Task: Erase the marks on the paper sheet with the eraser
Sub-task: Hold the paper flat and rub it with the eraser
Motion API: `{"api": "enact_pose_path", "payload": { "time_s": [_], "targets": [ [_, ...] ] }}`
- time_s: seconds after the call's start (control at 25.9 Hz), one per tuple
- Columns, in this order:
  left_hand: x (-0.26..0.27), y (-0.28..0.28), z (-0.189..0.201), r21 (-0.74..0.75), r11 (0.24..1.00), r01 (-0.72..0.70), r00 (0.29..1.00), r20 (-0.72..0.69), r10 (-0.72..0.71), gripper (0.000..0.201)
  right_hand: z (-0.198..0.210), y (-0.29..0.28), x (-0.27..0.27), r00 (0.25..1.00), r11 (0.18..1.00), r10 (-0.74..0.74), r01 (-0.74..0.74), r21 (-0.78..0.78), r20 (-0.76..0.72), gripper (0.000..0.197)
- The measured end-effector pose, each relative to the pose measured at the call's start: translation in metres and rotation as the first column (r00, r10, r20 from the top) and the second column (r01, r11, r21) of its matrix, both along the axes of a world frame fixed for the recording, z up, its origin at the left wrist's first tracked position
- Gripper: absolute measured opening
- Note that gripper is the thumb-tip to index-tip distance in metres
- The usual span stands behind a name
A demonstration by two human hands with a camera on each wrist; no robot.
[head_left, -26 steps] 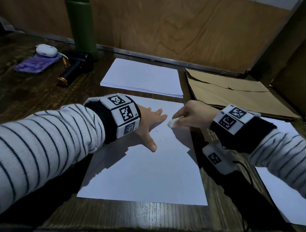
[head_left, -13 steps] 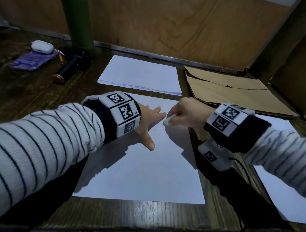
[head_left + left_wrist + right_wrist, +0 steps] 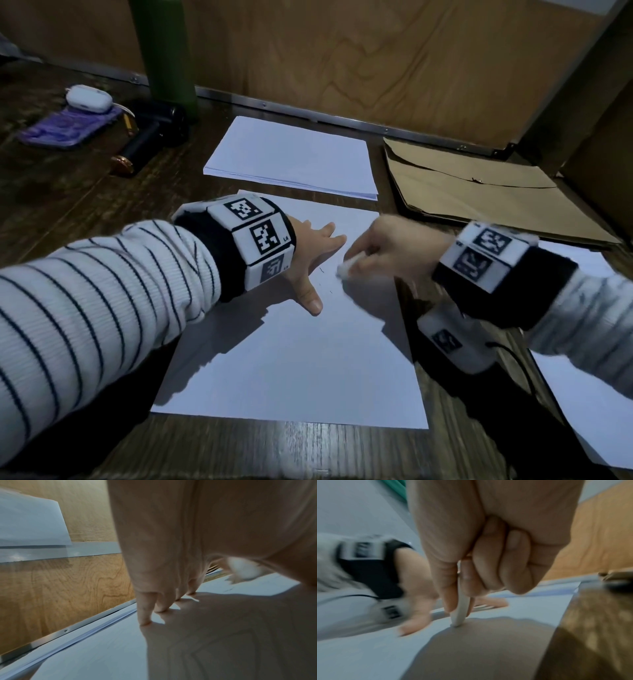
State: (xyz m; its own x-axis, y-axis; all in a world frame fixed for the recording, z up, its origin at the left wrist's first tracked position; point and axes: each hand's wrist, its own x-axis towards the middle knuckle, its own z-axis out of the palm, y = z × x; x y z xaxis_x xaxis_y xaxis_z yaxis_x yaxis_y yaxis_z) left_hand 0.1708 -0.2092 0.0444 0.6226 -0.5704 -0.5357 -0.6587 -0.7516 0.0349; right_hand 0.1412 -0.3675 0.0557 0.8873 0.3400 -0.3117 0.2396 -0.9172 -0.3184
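A white paper sheet (image 3: pixel 301 370) lies on the dark wooden table with a few small pencil marks (image 3: pixel 322 270) near its upper middle. My left hand (image 3: pixel 313 257) lies flat on the sheet, fingers spread, just left of the marks; its fingertips (image 3: pixel 145 622) press the paper. My right hand (image 3: pixel 373 246) pinches a thin white eraser (image 3: pixel 344 269) between thumb and fingers. In the right wrist view the eraser (image 3: pixel 459 615) tip touches the paper (image 3: pixel 368 655) right beside the marks. The eraser (image 3: pixel 245 569) shows blurred past my left palm.
A stack of white paper (image 3: pixel 294 157) lies behind the sheet, a brown envelope (image 3: pixel 479 192) to the right, another white sheet (image 3: pixel 589 411) at the right edge. Back left stand a green bottle (image 3: pixel 164 51), a black cylinder (image 3: pixel 147 140) and a purple case (image 3: pixel 65 126) with a white pod (image 3: pixel 89 97).
My right hand has slid the eraser back and forth over the marks, first toward my left fingers, now back down and right. The left hand has stayed flat on the sheet.
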Motion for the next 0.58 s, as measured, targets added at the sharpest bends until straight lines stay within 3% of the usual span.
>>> {"api": "enact_pose_path", "payload": {
  "time_s": [0.08, 0.15, 0.31, 0.39, 0.58],
  "targets": [
    [0.0, 0.0, 0.001, 0.02, 1.0, 0.006, 1.0, 0.008, -0.006, 0.116, 0.001, 0.003, -0.019, 0.985, 0.997, 0.074, -0.07, 0.031, -0.155, 0.02],
    [0.0, -0.001, 0.001, 0.021, 1.0, 0.01, 1.0, 0.01, -0.01, 0.117, 0.003, 0.001, -0.017, 0.981, 0.999, 0.043, -0.036, 0.039, -0.191, 0.023],
    [0.002, 0.0, -0.002, 0.008, 1.0, 0.008, 1.0, 0.003, -0.008, 0.119, 0.001, -0.002, 0.014, 0.993, 0.994, -0.112, 0.111, 0.021, 0.046, 0.026],
    [0.003, 0.001, -0.003, 0.008, 1.0, 0.005, 1.0, 0.003, -0.005, 0.119, -0.001, -0.003, 0.011, 0.992, 0.996, -0.089, 0.087, 0.028, 0.087, 0.025],
    [0.004, 0.0, -0.002, 0.029, 1.0, 0.007, 1.0, 0.003, -0.007, 0.119, 0.004, -0.005, -0.019, 0.968, 0.996, 0.081, -0.073, 0.045, -0.236, 0.016]
  ]
}}
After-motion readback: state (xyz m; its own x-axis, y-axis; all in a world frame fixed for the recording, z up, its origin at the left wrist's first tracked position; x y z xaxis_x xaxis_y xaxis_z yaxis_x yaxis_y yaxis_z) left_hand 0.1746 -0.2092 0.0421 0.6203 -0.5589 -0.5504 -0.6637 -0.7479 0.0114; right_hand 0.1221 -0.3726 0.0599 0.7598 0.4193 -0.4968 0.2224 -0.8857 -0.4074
